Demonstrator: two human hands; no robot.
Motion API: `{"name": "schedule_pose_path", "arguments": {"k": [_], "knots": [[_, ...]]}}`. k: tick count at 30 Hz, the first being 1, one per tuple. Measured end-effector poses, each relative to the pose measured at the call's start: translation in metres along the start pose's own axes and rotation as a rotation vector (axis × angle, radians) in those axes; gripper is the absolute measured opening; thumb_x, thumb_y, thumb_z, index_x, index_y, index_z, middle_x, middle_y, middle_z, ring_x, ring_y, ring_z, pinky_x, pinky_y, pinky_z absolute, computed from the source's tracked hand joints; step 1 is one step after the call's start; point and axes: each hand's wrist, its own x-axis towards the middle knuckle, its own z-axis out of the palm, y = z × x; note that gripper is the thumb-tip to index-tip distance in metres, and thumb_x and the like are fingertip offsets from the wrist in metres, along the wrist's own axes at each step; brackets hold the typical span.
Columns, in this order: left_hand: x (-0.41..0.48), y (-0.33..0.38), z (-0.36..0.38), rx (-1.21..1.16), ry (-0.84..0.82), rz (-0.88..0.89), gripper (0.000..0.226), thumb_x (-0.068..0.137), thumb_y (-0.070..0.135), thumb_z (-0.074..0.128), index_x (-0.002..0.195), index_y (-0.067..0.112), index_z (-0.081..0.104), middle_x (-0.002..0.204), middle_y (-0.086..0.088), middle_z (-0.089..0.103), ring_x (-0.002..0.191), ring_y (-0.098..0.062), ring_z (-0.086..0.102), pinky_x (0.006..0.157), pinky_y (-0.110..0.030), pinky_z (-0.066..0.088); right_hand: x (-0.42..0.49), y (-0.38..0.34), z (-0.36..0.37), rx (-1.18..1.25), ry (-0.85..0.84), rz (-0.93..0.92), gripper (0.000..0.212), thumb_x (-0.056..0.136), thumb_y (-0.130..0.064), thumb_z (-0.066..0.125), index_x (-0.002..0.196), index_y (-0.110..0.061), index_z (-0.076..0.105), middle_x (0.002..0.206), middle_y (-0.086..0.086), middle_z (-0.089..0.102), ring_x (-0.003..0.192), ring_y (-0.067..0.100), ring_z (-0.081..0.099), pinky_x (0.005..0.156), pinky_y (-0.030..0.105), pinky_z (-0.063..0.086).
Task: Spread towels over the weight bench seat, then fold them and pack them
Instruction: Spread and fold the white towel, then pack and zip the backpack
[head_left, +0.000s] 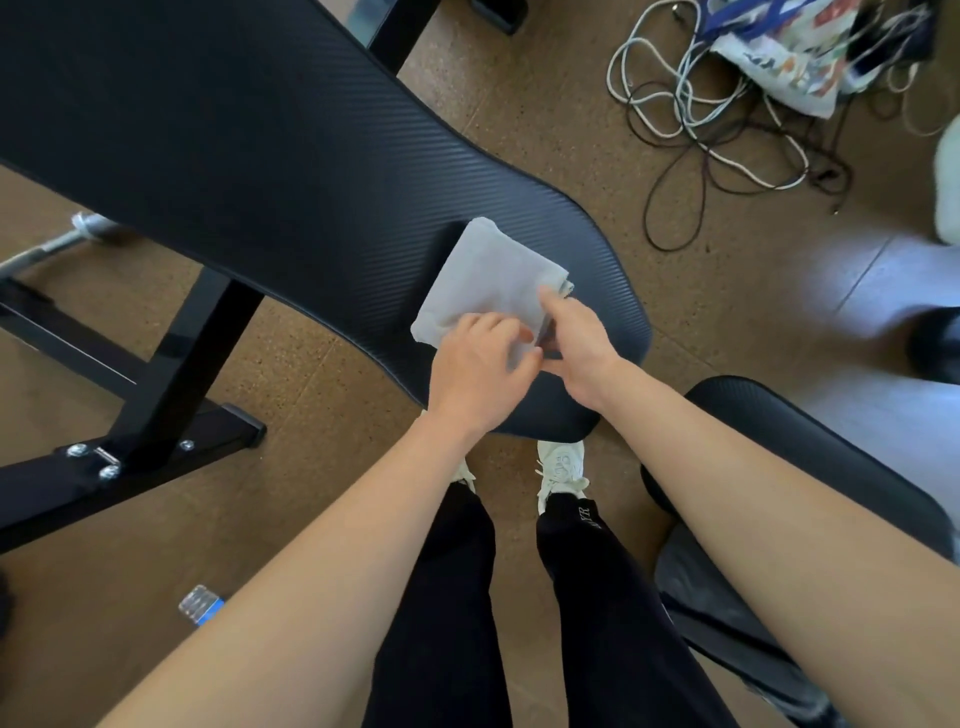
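Bench, black and ribbed, runs from the upper left of the frame down to a rounded end at centre. Near that end lies a grey towel, folded into a small rectangle, all of it on the pad with black margin on every side. The left hand rests fingers-down on the towel's near edge, pinching the cloth. The right hand meets it there, thumb and fingers closed on the same near corner. Brown floor lies open right of the bench up to a tangle of cables at upper right. Beside the cables is a patterned bag; its contents cannot be made out. At lower right a second black pad sits just beside the right forearm. White shoes stand under the bench end.
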Motion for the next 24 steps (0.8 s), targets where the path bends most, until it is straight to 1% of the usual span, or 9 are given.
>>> {"name": "schedule_pose_path", "arguments": {"k": [2,4,7,9,12,15,18,21,24], "knots": [[-0.006,-0.006,-0.01,0.057,0.176,-0.012,0.022,0.089,0.028,0.064,0.108,0.018,0.071,0.111,0.001,0.071,0.101,-0.027,0.062,0.081,-0.042,0.05,0.002,0.003,0.0,-0.224,0.304,-0.151,0.041,0.093,-0.026,0.066,0.13,-0.017,0.053,0.122,0.003,0.058,0.098,0.013,0.061,0.08,0.024,0.048],[-0.009,-0.015,-0.019,0.114,0.307,-0.129,0.027,0.088,0.024,0.067,0.114,0.018,0.067,0.114,-0.002,0.066,0.1,-0.026,0.059,0.077,-0.039,0.044,0.004,0.003,-0.002,-0.294,0.434,-0.274,0.038,0.09,-0.018,0.069,0.124,-0.019,0.054,0.111,0.003,0.059,0.086,0.008,0.059,0.075,0.022,0.049],[-0.008,-0.027,-0.025,0.135,0.256,-0.338,0.048,0.087,0.038,0.073,0.128,0.017,0.058,0.124,-0.005,0.059,0.109,-0.028,0.055,0.082,-0.039,0.044,0.005,0.003,0.002,-0.305,0.257,-0.287,0.023,0.09,-0.015,0.066,0.111,-0.021,0.059,0.099,0.005,0.067,0.091,0.015,0.066,0.09,0.039,0.058],[-0.005,-0.031,-0.023,0.162,0.176,-0.404,0.058,0.085,0.051,0.074,0.13,0.018,0.056,0.124,-0.005,0.06,0.111,-0.029,0.055,0.085,-0.041,0.045,0.005,0.003,0.003,-0.289,0.174,-0.297,0.02,0.09,-0.014,0.065,0.108,-0.02,0.063,0.097,0.005,0.069,0.091,0.018,0.07,0.091,0.043,0.059],[-0.003,-0.029,-0.015,0.315,0.145,-0.406,0.057,0.082,0.058,0.072,0.122,0.021,0.056,0.114,-0.002,0.062,0.104,-0.028,0.056,0.083,-0.042,0.042,0.006,-0.001,0.004,-0.245,0.142,-0.349,0.018,0.092,-0.008,0.063,0.109,-0.014,0.065,0.09,0.005,0.073,0.084,0.015,0.071,0.084,0.034,0.06],[-0.001,-0.029,-0.007,0.325,0.114,-0.444,0.047,0.081,0.054,0.073,0.111,0.021,0.058,0.104,-0.001,0.063,0.097,-0.028,0.057,0.08,-0.042,0.039,0.004,-0.008,0.005,-0.203,0.096,-0.356,0.017,0.093,-0.008,0.062,0.109,-0.011,0.066,0.09,0.008,0.073,0.08,0.013,0.069,0.075,0.027,0.058],[-0.001,-0.028,-0.004,0.264,0.256,-0.336,0.022,0.078,0.026,0.074,0.09,0.019,0.058,0.084,0.001,0.06,0.078,-0.025,0.055,0.068,-0.036,0.033,0.004,-0.017,0.003,-0.228,-0.025,-0.266,0.025,0.098,-0.032,0.063,0.114,-0.013,0.064,0.104,0.006,0.075,0.09,0.014,0.071,0.08,0.03,0.059],[-0.001,-0.029,-0.01,0.276,0.369,-0.108,0.019,0.075,0.004,0.064,0.086,0.017,0.056,0.081,-0.001,0.054,0.073,-0.024,0.049,0.067,-0.034,0.031,0.008,-0.024,-0.001,-0.216,-0.14,-0.122,0.05,0.091,-0.057,0.065,0.12,-0.016,0.061,0.12,0.002,0.068,0.104,0.018,0.071,0.088,0.04,0.061],[-0.005,-0.033,-0.017,0.306,0.402,0.178,0.023,0.078,-0.005,0.052,0.088,0.013,0.062,0.083,-0.005,0.053,0.075,-0.026,0.049,0.071,-0.033,0.03,0.016,-0.027,-0.004,-0.092,-0.114,-0.022,0.056,0.083,-0.051,0.077,0.121,-0.014,0.06,0.126,0.006,0.063,0.111,0.024,0.068,0.085,0.043,0.063]]}}
